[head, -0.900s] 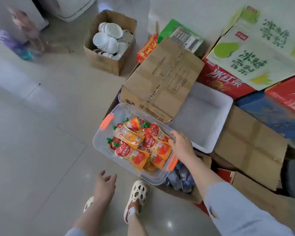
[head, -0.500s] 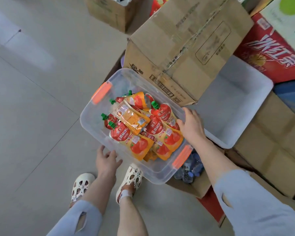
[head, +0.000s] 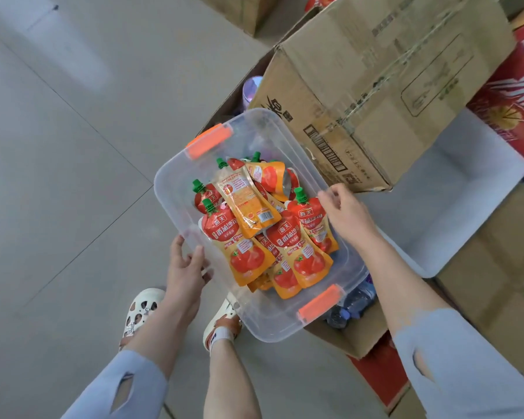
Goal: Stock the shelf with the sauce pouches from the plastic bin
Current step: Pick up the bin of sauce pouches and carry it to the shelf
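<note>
A clear plastic bin [head: 176,204] with orange latches sits in the middle of the view on top of an open carton. Several red and orange sauce pouches [head: 248,225] with green caps lie piled inside it. My left hand [head: 185,267] grips the bin's near-left rim, thumb against the wall. At the opposite long rim, my right hand [head: 348,216] has its slightly blurred fingers curled over the edge. No shelf is in view.
A large brown cardboard box [head: 375,86] lies just behind the bin. A white plastic tray [head: 466,207] is to its right, with red cartons [head: 511,95] beyond. Water bottles [head: 354,303] show in the carton under the bin. My sandalled feet [head: 139,313] stand on grey tiled floor [head: 58,176].
My left hand rose from beside my foot to the bin's near-left rim. My head came closer to the bin. The right hand stayed at the far rim.
</note>
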`<action>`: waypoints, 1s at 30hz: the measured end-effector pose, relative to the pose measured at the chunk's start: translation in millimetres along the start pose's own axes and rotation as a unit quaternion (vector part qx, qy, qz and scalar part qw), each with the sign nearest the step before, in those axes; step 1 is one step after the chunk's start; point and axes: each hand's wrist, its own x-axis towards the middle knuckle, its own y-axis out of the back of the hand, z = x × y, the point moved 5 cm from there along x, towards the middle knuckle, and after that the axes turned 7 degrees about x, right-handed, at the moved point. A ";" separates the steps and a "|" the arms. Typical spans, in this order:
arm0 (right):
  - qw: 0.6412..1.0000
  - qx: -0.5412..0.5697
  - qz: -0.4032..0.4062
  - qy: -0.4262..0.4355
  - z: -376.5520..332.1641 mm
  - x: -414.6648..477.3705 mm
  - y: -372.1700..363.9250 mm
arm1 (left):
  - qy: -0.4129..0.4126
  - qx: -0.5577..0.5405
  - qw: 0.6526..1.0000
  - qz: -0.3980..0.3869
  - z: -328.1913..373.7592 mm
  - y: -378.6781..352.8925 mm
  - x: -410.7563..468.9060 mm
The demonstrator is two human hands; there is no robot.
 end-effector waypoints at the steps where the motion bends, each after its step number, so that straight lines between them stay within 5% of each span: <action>1: 1.000 0.015 0.003 0.017 -6.4 3.7 -2.6 | -0.008 -0.005 1.000 -0.003 1.1 -1.3 0.4; 8: 0.998 0.043 -0.016 0.036 -4.3 -29.8 -14.1 | -0.045 0.019 0.999 0.010 10.0 18.6 -21.7; 13: 0.982 0.185 -0.024 0.006 4.3 -119.1 -27.4 | -0.099 0.080 0.992 0.015 45.8 71.3 -58.4; 22: 0.906 0.396 0.137 -0.063 -7.9 -300.7 -47.4 | -0.163 0.195 0.965 -0.071 119.5 134.0 -160.5; 30: 0.802 0.486 0.315 -0.144 19.3 -469.8 -70.7 | -0.225 0.309 0.898 -0.216 143.0 120.7 -270.7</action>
